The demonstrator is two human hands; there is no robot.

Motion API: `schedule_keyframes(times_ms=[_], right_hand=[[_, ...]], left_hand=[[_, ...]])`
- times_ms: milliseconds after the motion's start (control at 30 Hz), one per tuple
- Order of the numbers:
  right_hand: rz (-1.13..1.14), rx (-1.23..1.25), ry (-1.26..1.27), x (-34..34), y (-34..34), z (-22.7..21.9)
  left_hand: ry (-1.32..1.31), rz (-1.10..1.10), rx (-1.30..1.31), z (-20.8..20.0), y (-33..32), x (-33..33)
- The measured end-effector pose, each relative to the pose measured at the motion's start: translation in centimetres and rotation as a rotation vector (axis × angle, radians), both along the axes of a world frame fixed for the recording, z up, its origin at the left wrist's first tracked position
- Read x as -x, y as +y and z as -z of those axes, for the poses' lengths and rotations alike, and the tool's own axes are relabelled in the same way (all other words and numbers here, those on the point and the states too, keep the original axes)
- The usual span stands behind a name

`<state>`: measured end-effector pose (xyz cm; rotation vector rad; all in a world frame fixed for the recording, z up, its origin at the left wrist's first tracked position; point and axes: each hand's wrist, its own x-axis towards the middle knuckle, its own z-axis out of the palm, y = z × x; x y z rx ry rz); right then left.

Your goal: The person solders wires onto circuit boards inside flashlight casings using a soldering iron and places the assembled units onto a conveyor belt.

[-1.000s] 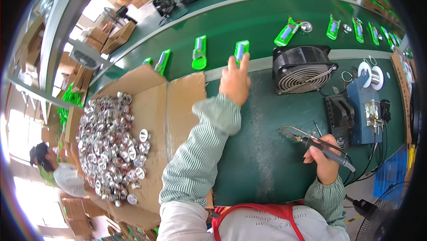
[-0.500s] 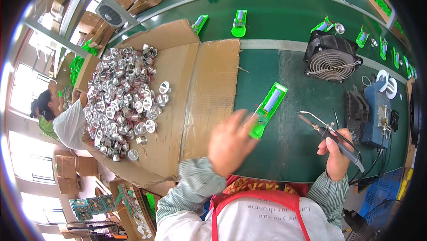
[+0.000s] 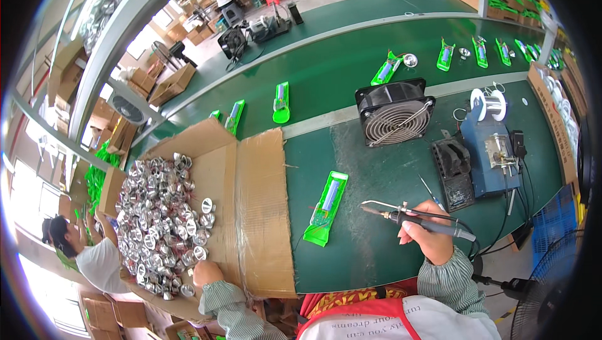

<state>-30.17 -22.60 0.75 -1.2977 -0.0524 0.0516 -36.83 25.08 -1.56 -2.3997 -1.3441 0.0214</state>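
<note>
My right hand [image 3: 433,239] is closed round the handle of a soldering iron [image 3: 407,219], whose tip and thin bent feed tube point left above the green work surface. My left hand [image 3: 207,273] reaches to the near edge of a heap of shiny lamp reflectors [image 3: 153,221] with thin wires; its fingers are too hidden to make out. Between the hands, a bright green plastic housing [image 3: 318,232] lies flat, holding a blue cylindrical battery [image 3: 330,194] and thin wires. The reflectors lie in an open cardboard box [image 3: 266,214] with its flap spread over the table.
A black fan [image 3: 396,114] stands behind the housing. At right are a blue solder feeder [image 3: 492,167] with a wire spool [image 3: 488,105] and a black iron stand [image 3: 454,174]. More green housings [image 3: 281,103] line the far belt. A co-worker [image 3: 94,252] is at far left.
My left hand has moved from beside the green housing left to the reflector heap. My right hand still holds the soldering iron. The view has shifted, showing more of the room beyond.
</note>
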Motion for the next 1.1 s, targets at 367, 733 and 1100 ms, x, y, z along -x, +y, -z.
schedule_keyframes(times_ms=[367, 733, 1100], right_hand=[[-0.019, -0.039, 0.002, -0.3, -0.2, 0.2], [-0.039, -0.032, -0.004, 0.4, 0.5, -0.2], [-0.097, 0.057, -0.022, 0.0, 2.1, -1.4]], left_hand=[[-0.449, 0.605, -0.006, -4.6, -2.7, -1.4], [-1.311, 0.65, 1.464, -2.3, -6.5, -4.7], [-0.747, 0.872, 1.194, -1.7, -15.1, -7.0]])
